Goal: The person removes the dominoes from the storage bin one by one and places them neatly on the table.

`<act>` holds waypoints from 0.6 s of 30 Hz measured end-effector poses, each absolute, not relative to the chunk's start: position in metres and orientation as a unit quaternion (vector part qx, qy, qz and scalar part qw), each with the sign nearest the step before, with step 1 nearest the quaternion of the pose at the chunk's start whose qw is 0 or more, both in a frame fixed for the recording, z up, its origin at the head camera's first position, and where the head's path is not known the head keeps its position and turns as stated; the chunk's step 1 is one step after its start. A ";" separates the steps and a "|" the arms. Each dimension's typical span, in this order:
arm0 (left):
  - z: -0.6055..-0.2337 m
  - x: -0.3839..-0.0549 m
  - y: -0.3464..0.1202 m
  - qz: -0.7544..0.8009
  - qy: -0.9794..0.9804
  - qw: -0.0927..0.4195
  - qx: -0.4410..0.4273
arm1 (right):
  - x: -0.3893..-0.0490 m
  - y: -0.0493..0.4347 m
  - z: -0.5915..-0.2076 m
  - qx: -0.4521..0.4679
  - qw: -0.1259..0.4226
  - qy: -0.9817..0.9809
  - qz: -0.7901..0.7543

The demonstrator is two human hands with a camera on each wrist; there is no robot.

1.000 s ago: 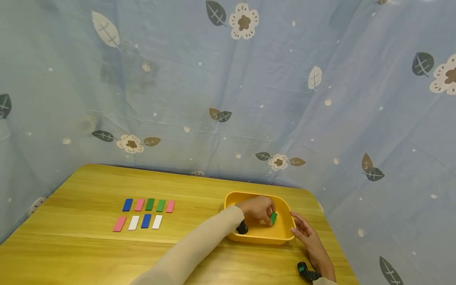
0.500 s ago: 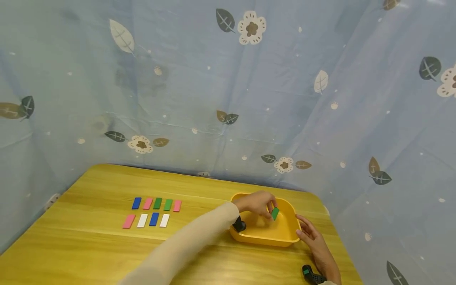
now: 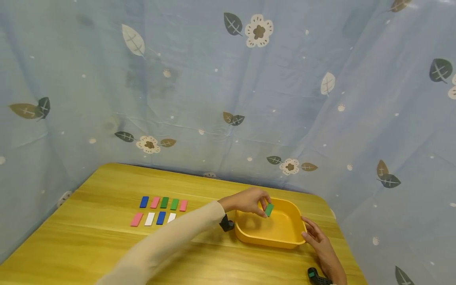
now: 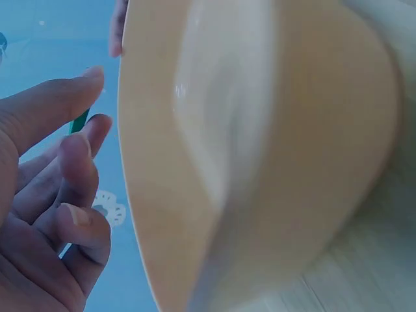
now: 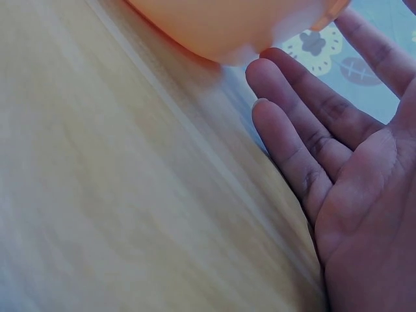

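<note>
My left hand [image 3: 248, 201] pinches a small green rectangular tile [image 3: 269, 209] between thumb and fingertips, over the left part of a yellow plastic tub [image 3: 263, 240]. In the left wrist view most of the tile [image 4: 79, 122] is hidden by the fingers, with the tub's wall [image 4: 153, 162] beside them. At the tub's right side, my right hand [image 3: 320, 242] touches the rim with thumb and fingertips. The right wrist view has several of its fingers [image 5: 292, 143] nearly straight, apart from the tub's underside [image 5: 221, 26].
Left on the wooden table [image 3: 89, 237], several flat tiles lie in two rows, among them a blue tile [image 3: 144, 202], a pink tile [image 3: 137, 219] and a white tile [image 3: 149, 219]. The left sleeve [image 3: 171, 239] partly covers another white tile [image 3: 171, 217]. A patterned curtain [image 3: 199, 87] hangs behind.
My left hand has lifted the green tile up from inside the tub and shifted left with it. The right hand has stayed at the rim, while the head view has swung slightly left.
</note>
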State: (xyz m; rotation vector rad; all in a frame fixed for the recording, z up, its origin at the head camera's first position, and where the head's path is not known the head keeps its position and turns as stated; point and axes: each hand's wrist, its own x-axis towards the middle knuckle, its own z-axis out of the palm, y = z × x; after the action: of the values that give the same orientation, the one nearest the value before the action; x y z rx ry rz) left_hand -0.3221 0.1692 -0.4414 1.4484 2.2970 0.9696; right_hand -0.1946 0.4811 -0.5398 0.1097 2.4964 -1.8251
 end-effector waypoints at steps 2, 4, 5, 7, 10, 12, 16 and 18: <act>-0.440 -0.321 0.161 0.335 0.790 0.117 0.500 | -0.195 0.482 -0.539 0.032 0.023 0.806 -0.591; -0.440 -0.319 0.153 0.336 0.792 0.106 0.499 | -0.195 0.483 -0.538 0.035 0.023 0.810 -0.585; -0.440 -0.318 0.149 0.340 0.792 0.103 0.496 | -0.195 0.483 -0.538 0.036 0.023 0.811 -0.584; -0.441 -0.316 0.139 0.350 0.790 0.097 0.493 | -0.196 0.483 -0.538 0.039 0.025 0.813 -0.581; -0.443 -0.314 0.123 0.357 0.790 0.089 0.490 | -0.196 0.482 -0.539 0.041 0.029 0.816 -0.576; -0.445 -0.313 0.113 0.353 0.793 0.081 0.491 | -0.196 0.482 -0.540 0.044 0.030 0.818 -0.573; -0.447 -0.311 0.093 0.341 0.800 0.064 0.489 | -0.195 0.481 -0.539 0.051 0.030 0.822 -0.566; -0.449 -0.309 0.082 0.339 0.803 0.055 0.488 | -0.195 0.480 -0.539 0.054 0.029 0.823 -0.565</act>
State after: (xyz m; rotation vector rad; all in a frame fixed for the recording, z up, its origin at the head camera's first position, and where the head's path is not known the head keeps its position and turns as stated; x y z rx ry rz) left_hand -0.3091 0.0823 -0.4487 1.4804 2.4371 1.0292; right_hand -0.1949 0.4799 -0.5393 0.1660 2.5371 -1.7440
